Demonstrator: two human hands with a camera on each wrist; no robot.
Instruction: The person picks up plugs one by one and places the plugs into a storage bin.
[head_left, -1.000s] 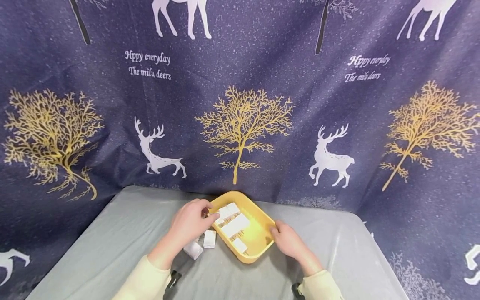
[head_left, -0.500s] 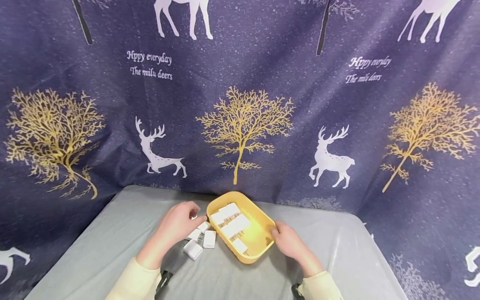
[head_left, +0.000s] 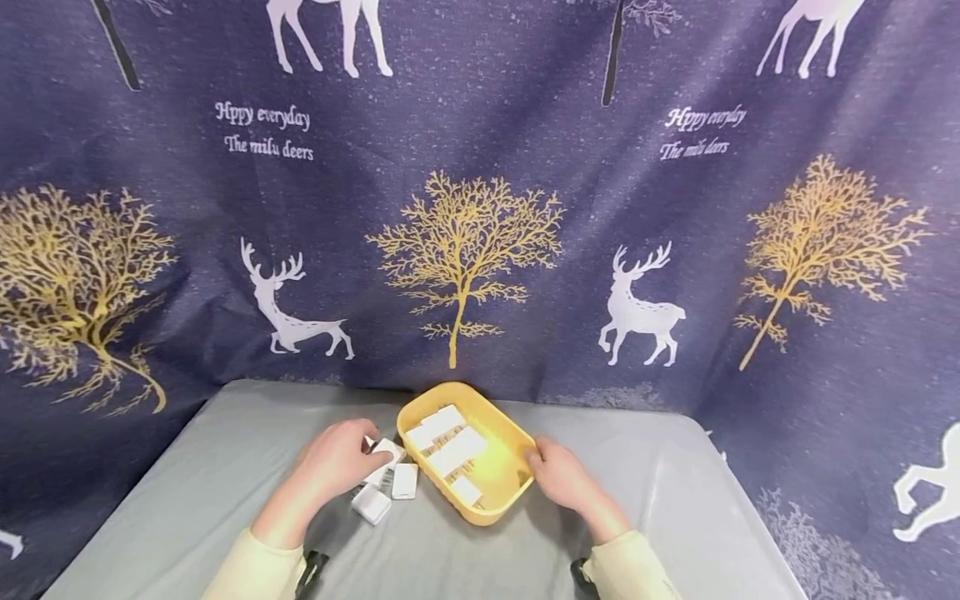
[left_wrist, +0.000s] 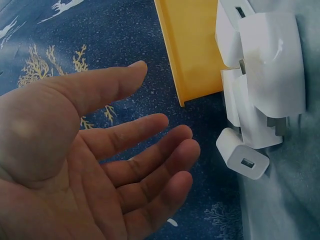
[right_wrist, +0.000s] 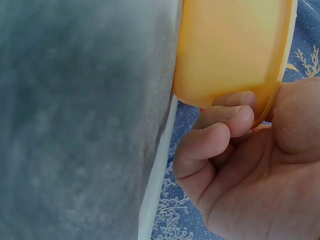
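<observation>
My left hand [head_left: 337,458] is over loose white USB charger plugs left of a yellow plastic bin [head_left: 498,467]. In the left wrist view, the left hand [left_wrist: 110,155] has its thumb and fingers apart and loosely bent, with nothing between them. Beside the fingertips lie a large charger plug [left_wrist: 275,65] and a small one [left_wrist: 242,154] with a USB slot. Two more charger plugs [head_left: 405,481] show clearly nearer me. My right hand [head_left: 562,475] grips the bin's right rim, thumb outside and fingers underneath in the right wrist view. White chargers [head_left: 459,450] stand in rows inside the bin.
A grey cloth [head_left: 637,508] covers the table. Behind its far edge hangs a dark blue curtain [head_left: 555,333] printed with deer and trees. The bin stands close to that edge.
My left hand has moved from the bin's left rim leftward and nearer me, to the loose chargers. The right hand keeps its grip on the bin. The head view has turned slightly right.
</observation>
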